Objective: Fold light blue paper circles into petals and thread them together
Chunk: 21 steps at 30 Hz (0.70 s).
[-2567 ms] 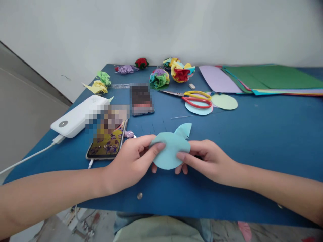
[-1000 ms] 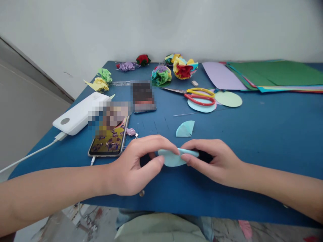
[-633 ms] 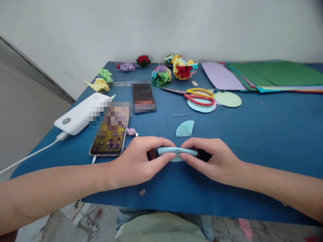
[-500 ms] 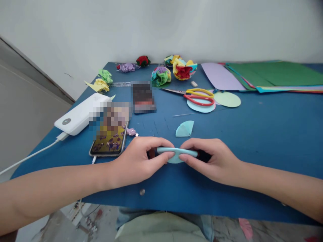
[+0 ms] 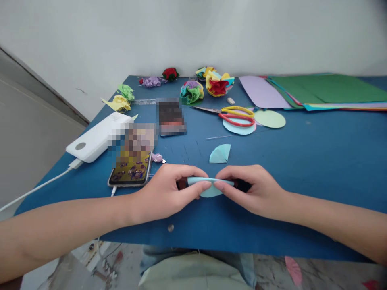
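A light blue paper circle [image 5: 211, 191], folded over along its far side, is held just above the blue table by both hands. My left hand [image 5: 178, 189] pinches its left part between thumb and fingers. On the right part, my right hand [image 5: 252, 189] grips it the same way, the two thumbs almost meeting at the middle. Just beyond the hands lies a folded light blue paper wedge [image 5: 220, 154]. Behind that, a thin needle [image 5: 220, 137] rests near scissors [image 5: 238, 115] with red and yellow handles, which lie on a pale blue paper disc [image 5: 237, 129].
To the left are a phone [image 5: 130, 171] with a cable and a white power bank [image 5: 96, 139]. Ruffled paper flowers [image 5: 220, 84] stand along the wall. Coloured paper sheets [image 5: 326, 88] are stacked at the back right, and a pale green disc [image 5: 270, 119] lies before them.
The folded edge of the light blue paper has been pressed flatter, and the thumbs have drawn closer together. The hands otherwise stay in place; the view shifts very slightly.
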Available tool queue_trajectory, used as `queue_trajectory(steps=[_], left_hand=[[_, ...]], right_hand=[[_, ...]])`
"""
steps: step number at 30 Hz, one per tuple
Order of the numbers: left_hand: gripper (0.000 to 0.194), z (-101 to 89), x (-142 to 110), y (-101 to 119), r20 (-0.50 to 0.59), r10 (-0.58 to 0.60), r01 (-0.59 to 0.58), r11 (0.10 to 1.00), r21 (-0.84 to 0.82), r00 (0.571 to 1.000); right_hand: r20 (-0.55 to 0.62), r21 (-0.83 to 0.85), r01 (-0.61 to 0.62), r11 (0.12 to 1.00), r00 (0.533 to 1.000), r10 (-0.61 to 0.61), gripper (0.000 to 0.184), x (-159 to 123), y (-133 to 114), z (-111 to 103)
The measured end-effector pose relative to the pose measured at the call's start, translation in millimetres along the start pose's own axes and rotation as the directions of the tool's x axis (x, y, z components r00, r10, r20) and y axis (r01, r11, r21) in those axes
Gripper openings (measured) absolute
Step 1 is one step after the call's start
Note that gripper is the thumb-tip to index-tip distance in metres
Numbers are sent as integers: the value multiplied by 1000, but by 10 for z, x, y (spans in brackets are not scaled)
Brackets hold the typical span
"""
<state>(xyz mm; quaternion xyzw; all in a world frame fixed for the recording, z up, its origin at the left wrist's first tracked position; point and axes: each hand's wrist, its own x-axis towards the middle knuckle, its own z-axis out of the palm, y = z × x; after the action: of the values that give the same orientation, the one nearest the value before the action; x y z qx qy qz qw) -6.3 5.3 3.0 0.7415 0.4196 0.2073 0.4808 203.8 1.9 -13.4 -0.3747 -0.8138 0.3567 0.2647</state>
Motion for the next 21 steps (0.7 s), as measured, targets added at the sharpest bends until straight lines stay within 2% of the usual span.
queue_trajectory(steps=[7,12,17,21], left_hand=[[22,3,9,-5,9,-44,44,997,-62,999],[21,5,1,1,-8,-42,42,998,-46,999],[21,3,3,3,-21,12,-11,1000,14,1000],[18,19,-11,-9,-41,103,-100,993,57,994]], right_hand=[[-14,-7,17,1000,1000,-17,13,-1,-1,6],[-22,-12,26,1000,999,-27,12,-9,13,16],[-46,-51,72,996,996,-75,10,-14,19,42],[-28,-66,107,992,994,-109,13,-10,3,59]])
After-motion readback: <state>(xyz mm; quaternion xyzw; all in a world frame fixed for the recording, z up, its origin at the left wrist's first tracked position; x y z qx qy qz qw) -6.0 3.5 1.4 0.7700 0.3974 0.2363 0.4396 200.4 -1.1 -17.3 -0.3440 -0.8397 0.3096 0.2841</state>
